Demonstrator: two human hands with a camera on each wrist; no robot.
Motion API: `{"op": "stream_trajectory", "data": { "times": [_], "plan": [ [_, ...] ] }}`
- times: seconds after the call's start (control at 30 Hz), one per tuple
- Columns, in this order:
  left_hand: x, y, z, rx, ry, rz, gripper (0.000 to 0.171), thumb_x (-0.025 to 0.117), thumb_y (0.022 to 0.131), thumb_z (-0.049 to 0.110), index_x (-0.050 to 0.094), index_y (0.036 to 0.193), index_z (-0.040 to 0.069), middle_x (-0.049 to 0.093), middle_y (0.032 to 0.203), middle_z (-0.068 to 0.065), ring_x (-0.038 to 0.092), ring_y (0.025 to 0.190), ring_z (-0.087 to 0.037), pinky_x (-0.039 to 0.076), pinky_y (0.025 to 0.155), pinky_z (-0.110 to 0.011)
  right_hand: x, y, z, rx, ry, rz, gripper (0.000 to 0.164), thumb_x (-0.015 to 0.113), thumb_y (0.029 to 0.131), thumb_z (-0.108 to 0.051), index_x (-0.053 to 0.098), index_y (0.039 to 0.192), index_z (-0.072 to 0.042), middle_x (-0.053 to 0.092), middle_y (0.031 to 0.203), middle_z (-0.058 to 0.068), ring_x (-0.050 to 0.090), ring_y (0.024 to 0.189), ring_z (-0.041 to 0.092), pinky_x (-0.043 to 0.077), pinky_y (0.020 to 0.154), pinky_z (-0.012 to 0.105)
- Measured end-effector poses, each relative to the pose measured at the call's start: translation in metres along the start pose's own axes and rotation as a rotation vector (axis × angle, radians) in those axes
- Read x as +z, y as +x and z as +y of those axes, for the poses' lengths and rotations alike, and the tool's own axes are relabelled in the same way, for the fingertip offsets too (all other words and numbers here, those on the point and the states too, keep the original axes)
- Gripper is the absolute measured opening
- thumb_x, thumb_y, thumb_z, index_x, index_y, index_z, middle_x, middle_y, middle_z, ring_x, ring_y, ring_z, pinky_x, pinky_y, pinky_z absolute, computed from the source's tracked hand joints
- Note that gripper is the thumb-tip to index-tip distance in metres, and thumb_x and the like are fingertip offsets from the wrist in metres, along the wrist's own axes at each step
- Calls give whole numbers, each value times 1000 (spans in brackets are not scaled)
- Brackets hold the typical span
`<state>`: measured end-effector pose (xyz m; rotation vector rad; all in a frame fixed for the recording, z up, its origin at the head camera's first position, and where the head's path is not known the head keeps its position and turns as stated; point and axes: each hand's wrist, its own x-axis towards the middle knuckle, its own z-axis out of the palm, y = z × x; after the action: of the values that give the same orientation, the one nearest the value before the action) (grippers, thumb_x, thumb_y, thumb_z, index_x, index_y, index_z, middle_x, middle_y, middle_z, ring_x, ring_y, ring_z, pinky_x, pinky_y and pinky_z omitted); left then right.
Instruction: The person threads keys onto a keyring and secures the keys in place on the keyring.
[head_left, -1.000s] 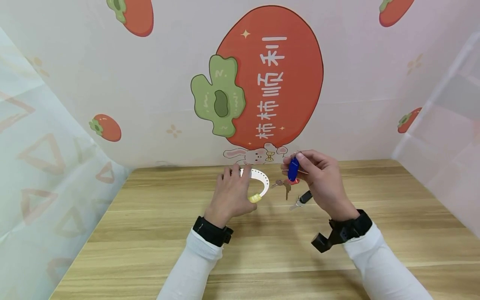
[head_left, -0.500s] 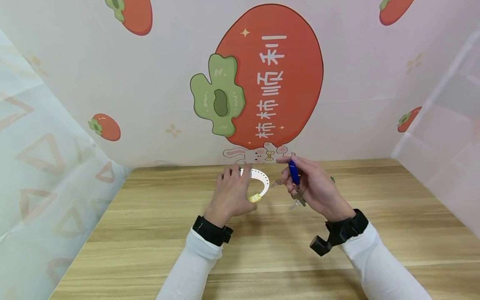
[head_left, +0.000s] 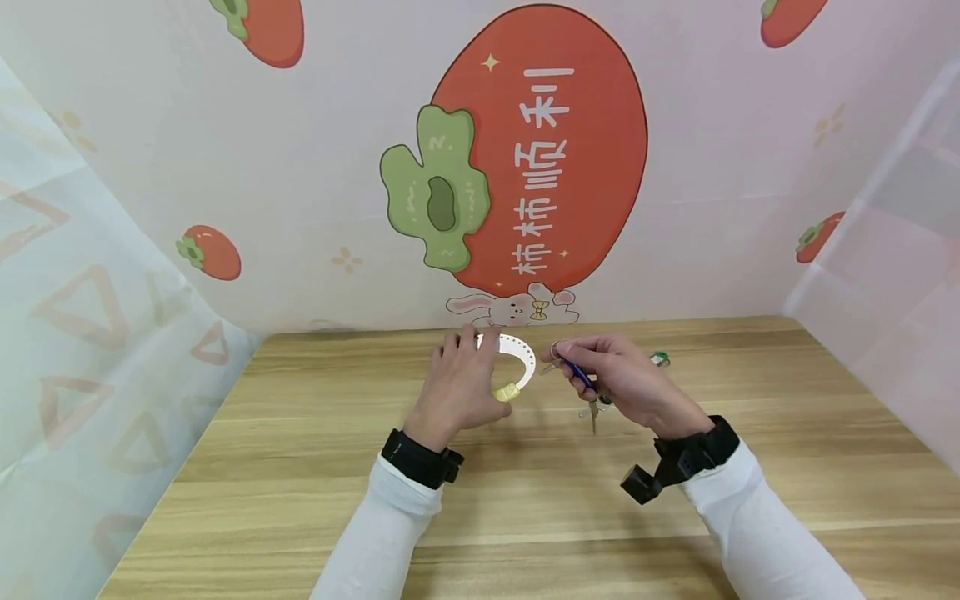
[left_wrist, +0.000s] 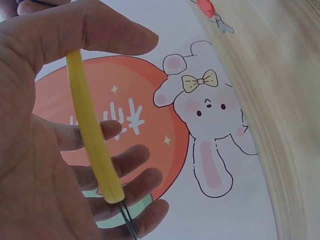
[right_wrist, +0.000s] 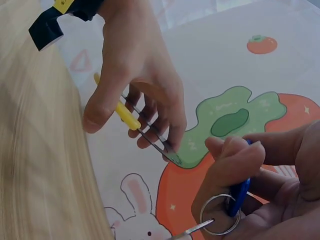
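Note:
My left hand (head_left: 457,383) holds a large ring (head_left: 527,348), a white, dotted-looking band with a yellow sleeve (head_left: 506,392). In the left wrist view the thumb bears on one end of the yellow sleeve (left_wrist: 90,127), the fingers spread behind it; thin metal strands leave its other end. My right hand (head_left: 626,375) pinches a blue key tag (head_left: 579,377) just right of the ring. From it hangs a brass-coloured key (head_left: 595,417). The right wrist view shows the blue tag (right_wrist: 240,195) on a split ring, with a silver key blade (right_wrist: 192,230) at that ring.
Around the right hand lie more keys: a silver key (head_left: 550,367) at its fingertips, a mostly hidden one with a black tag (head_left: 606,400) below, and a green tag (head_left: 660,358) behind. A red tag (left_wrist: 205,7) shows in the left wrist view. Behind the wooden table (head_left: 300,467) rises a printed backdrop (head_left: 300,167).
My right hand has lowered and come left toward the ring, tilting the blue tag so its key hangs down. The green tag has come into view. The left hand stays nearly still.

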<state>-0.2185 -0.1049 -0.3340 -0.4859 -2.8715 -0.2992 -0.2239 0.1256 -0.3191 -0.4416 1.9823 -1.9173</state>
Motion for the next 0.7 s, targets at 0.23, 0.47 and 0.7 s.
{"op": "stream_trajectory", "data": {
  "times": [0.23, 0.47, 0.7],
  "plan": [
    [-6, -1, -1, -8, -10, -1, 95, 87, 64, 32, 46, 147, 9, 51, 134, -21, 49, 117, -39, 44, 96, -56, -2, 0, 1, 8, 8, 7, 32, 49, 108, -20, 64, 113, 8, 63, 98, 6, 51, 70, 10, 44, 59, 21],
    [-15, -4, 2, 3, -12, 4, 96, 89, 65, 38, 46, 146, 11, 49, 135, -20, 49, 117, -39, 45, 93, -56, -1, 2, 3, -8, 10, 29, 35, 50, 108, -20, 61, 114, 12, 61, 89, 5, 50, 67, 10, 44, 58, 22],
    [-23, -8, 6, 26, -14, 39, 96, 90, 64, 40, 47, 145, 13, 50, 130, -16, 49, 117, -39, 45, 92, -54, 2, 4, 5, -11, 2, 56, 32, 52, 107, -21, 65, 111, 8, 58, 83, 4, 51, 65, 11, 43, 58, 23]
  ]
}}
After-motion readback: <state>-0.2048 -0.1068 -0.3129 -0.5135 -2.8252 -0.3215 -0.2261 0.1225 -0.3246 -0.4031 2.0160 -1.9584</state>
